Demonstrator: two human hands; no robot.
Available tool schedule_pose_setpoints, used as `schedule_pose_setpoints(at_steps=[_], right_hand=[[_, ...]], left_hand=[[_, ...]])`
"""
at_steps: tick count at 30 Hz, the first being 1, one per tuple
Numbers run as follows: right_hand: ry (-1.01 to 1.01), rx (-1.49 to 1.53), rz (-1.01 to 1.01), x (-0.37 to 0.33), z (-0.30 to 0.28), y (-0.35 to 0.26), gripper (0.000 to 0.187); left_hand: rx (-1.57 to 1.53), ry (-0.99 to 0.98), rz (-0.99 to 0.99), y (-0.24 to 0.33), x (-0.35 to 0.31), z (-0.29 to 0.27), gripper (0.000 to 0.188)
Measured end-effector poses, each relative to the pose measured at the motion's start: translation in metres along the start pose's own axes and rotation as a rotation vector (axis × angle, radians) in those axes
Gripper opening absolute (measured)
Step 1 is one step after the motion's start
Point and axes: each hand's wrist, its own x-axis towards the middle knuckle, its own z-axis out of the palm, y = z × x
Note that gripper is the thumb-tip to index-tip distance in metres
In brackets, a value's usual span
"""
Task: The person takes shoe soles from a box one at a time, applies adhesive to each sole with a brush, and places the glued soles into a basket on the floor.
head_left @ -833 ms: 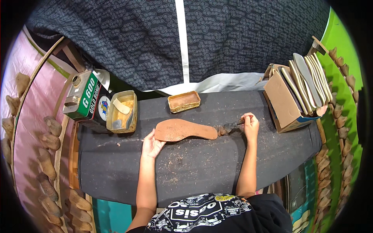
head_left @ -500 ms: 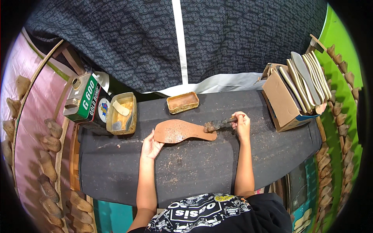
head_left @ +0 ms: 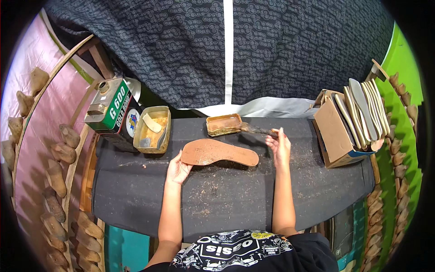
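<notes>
My left hand (head_left: 179, 171) grips the wide end of a brown shoe sole (head_left: 213, 153), held just over the table with its glistening face up. In my right hand (head_left: 279, 145) is the handle of a dark, crusted glue brush (head_left: 259, 130). The brush's head points left, at the right rim of a small rectangular tray of brownish glue (head_left: 224, 123). Whether the bristles touch the glue cannot be made out.
A dark cloth with scattered shavings covers the table (head_left: 217, 204). At left stand a green-and-black metal can (head_left: 111, 111) and a cut-open container (head_left: 154, 131) with scraps. A cardboard box (head_left: 337, 131) of insoles (head_left: 362, 113) is at right. Racks of wooden shoe lasts (head_left: 56, 177) line both sides.
My right hand has lifted the brush off the sole's narrow end and swung its head up and left to the glue tray. The left hand keeps hold of the sole. The whole view has shifted slightly.
</notes>
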Motion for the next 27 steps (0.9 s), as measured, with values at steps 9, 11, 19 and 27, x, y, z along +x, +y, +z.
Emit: schedule_pose_setpoints(at_steps=[9,11,19,27], right_hand=[[-0.209,-0.154,0.029,0.054,0.045,0.027,0.033],[-0.232,-0.178,0.031,0.058,0.045,0.032,0.034],[-0.307,-0.199,0.131,0.063,0.041,0.039,0.035],[-0.419,0.001,0.298,0.063,0.017,0.029,0.047]], left_hand=[[0.018,0.01,0.037,0.007,-0.003,0.007,0.028],[0.03,0.015,0.058,0.008,-0.005,0.008,0.028],[0.05,0.019,0.091,0.017,-0.011,0.008,0.03],[0.098,-0.052,0.097,0.017,-0.008,0.008,0.028]])
